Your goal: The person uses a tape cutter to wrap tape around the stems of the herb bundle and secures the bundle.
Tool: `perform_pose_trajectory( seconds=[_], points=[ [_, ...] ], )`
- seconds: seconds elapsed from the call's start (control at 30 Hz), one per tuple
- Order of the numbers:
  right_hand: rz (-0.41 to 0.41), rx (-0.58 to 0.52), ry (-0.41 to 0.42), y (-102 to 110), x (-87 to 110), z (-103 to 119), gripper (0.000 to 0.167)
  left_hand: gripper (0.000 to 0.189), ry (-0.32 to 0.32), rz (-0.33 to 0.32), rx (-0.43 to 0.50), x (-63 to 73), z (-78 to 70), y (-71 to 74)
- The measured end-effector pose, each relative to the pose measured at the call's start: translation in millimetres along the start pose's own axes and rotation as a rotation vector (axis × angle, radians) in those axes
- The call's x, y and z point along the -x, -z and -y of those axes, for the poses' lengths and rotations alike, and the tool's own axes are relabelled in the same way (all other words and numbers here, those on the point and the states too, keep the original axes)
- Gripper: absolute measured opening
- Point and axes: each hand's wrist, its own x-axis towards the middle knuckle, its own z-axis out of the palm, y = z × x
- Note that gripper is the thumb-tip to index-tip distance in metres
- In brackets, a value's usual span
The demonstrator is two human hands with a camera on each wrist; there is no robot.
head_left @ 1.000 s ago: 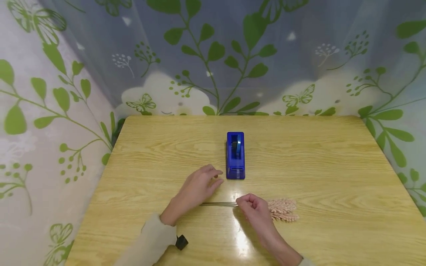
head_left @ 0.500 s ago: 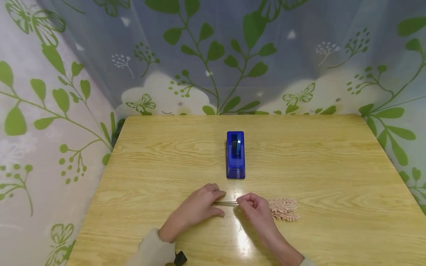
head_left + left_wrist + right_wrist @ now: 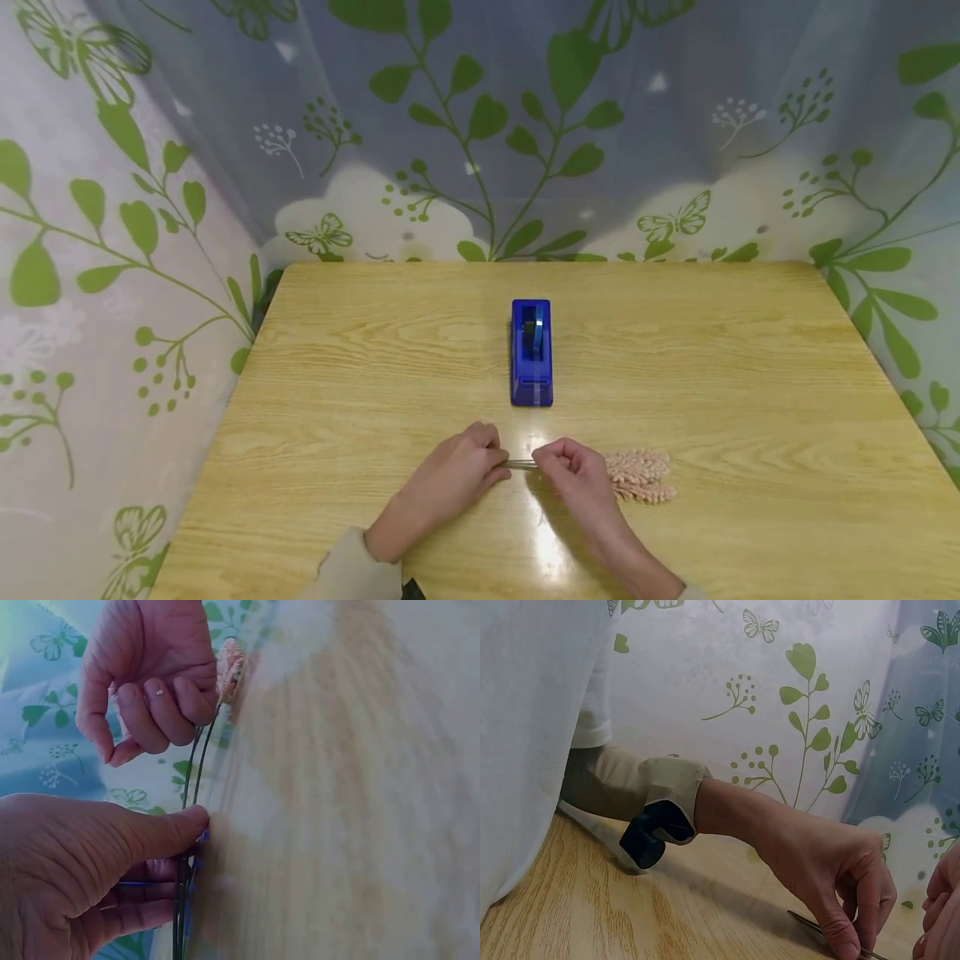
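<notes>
Thin dark-green stems [image 3: 193, 769] of an artificial flower bunch lie across the table in front of me. Their pinkish, grainy heads [image 3: 645, 477] stick out to the right. Low over the table, my left hand [image 3: 457, 467] pinches the stems between thumb and fingers, with the stem ends behind it. My right hand [image 3: 577, 475] holds the bunch just below the heads with curled fingers. In the left wrist view the stems run in at its little-finger side, and its thumb and index tips meet. What lies inside that hand is hidden.
A blue tape dispenser [image 3: 532, 354] with a roll in it stands upright on the wooden table [image 3: 360, 350], just beyond my hands. Leaf-patterned curtains [image 3: 480, 167] hang behind the table and along its sides. A dark wrist device [image 3: 643, 840] sits at my left cuff.
My left hand has moved from beside the tape dispenser down toward me to the stems, and its spread fingers have closed on them. My right hand and the flower heads stay in place.
</notes>
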Motion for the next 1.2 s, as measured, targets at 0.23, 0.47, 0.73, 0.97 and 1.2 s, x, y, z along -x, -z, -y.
perform_pose_trajectory(
  seconds=[0.23, 0.47, 0.73, 0.97, 1.2],
  points=[
    [-0.002, 0.004, 0.009, -0.5, -1.0, -1.1, 0.017, 0.010, -0.027, -0.037, -0.010, 0.2, -3.3, -2.7],
    [-0.008, -0.003, 0.009, -1.2, -1.8, -1.3, 0.018, 0.012, -0.061, -0.095, -0.014, 0.2, -3.1, -5.5],
    [-0.003, -0.014, 0.014, -1.4, -0.2, -0.9, 0.019, 0.011, -0.039, -0.108, 0.017, -3.3, -3.0, -8.7],
    [0.009, -0.017, 0.018, 0.1, 1.1, 1.8, 0.020, 0.011, -0.025, -0.108, 0.063, -7.6, -2.9, -9.4],
    [-0.001, 0.015, 0.019, 1.8, 1.2, -0.7, 0.023, 0.009, -0.024, -0.123, 0.145, -11.4, -0.6, -8.6]
  ],
)
